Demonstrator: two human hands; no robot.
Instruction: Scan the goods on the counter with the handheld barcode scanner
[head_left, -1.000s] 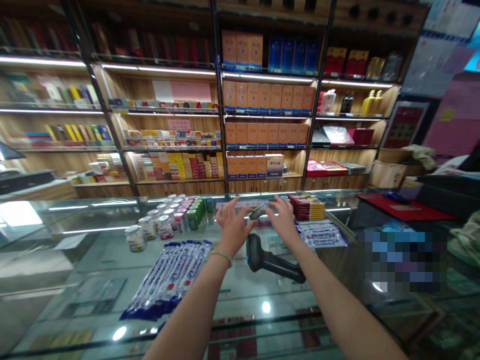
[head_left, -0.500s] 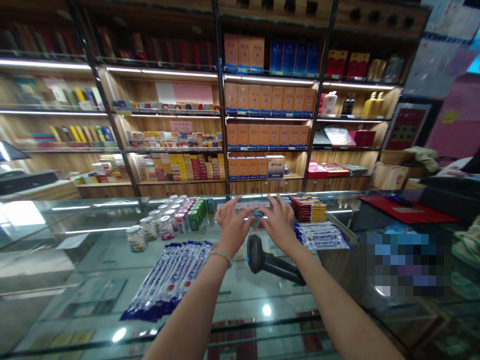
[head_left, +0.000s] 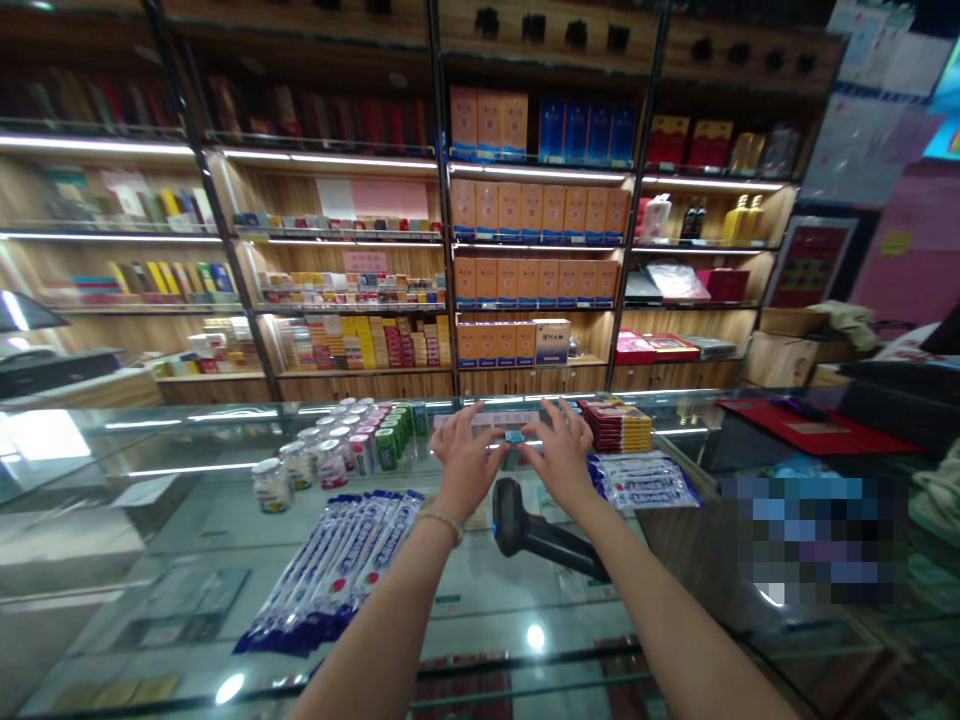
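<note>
"How many of each thing are there?"

"Two bare hands, the left hand (head_left: 466, 450) and the right hand (head_left: 561, 450), share one small teal item (head_left: 514, 437). One black scanner (head_left: 536, 538) lies on the glass tabletop (head_left: 195, 500). One light bracelet (head_left: 439, 518) circles the left wrist. Beyond, there is one stack of red and yellow boxes (head_left: 615, 428), and four blue boxes (head_left: 587, 132) stand on a shelf."

"What is hard to make out?"

"The teal item is too small to identify. The long blue-and-white sachets (head_left: 330, 565) overlap in two groups, so I can't count them; the left forearm (head_left: 390, 620) covers some. The right forearm (head_left: 667, 610) hides the tip of the scanner's handle. Both forearms are cut off by the bottom edge."

"And the hands' pose?"

"They reach forward side by side. Each pinches one end of the item between thumb and index finger, the other fingers raised and spread. The item sits between them, just beyond the scanner's head; whether it touches the glass, I can't tell."
</note>
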